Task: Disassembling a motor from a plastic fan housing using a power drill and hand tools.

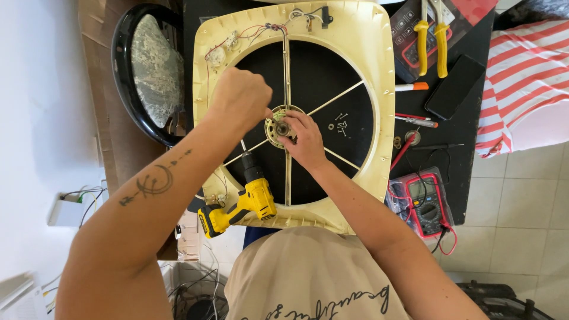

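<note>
My left hand (240, 98) fists a tool onto the round metal hub (280, 126) of the cream plastic fan frame (379, 89); my right hand (303, 137) pinches it steady.

Fan housing (379, 71): cream-yellow plastic, discoloured, with thin pale spokes over a black tabletop (474, 160). Hub (280, 126): dull brass and grey metal. Wiring (249, 32) along the upper rim: red and white. Cordless drill (246, 207): yellow body, black grip and chuck. Pliers (431, 41): yellow handles. Multimeter (428, 204): red case, grey screen, red and black leads. Phone (455, 86): black. Cloth (524, 71): red and white stripes. Chair (148, 71): black frame, mottled grey-green seat. Left forearm: dark crescent tattoo (155, 181). Shirt (314, 278): beige, black script.
</note>
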